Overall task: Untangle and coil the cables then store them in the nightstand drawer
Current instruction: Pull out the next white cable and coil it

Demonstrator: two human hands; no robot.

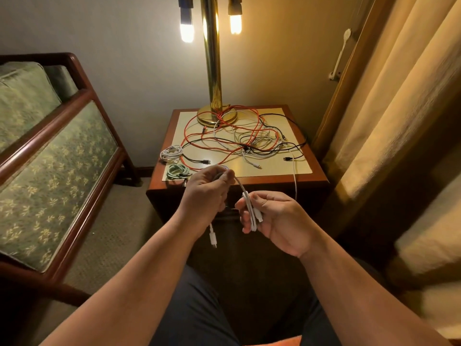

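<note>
The step in hand is coiling one freed white cable (240, 185), held in the air just in front of the nightstand (274, 179). The left hand (207, 192) has its fingers curled round a few gathered loops, with one plug (213, 238) dangling below it. The right hand (277, 218) pinches a folded stretch of what seems the same cable, its other plug lying against the fingers.

Two finished coils – one whitish (171, 153), one green (177, 171) – lie at the front left corner of the top. Behind them the tangle (244, 138) of red, black and white cables spreads up to the lamp (212, 71) base, so I judge the task well short of halfway.

Next, the slack between the hands wants winding onto the left-hand loops, kept even so they don't spring apart.

The drawer is hard to make out (the nightstand front is dark and partly behind the hands), and how many cables make up the tangle I cannot tell.
</note>
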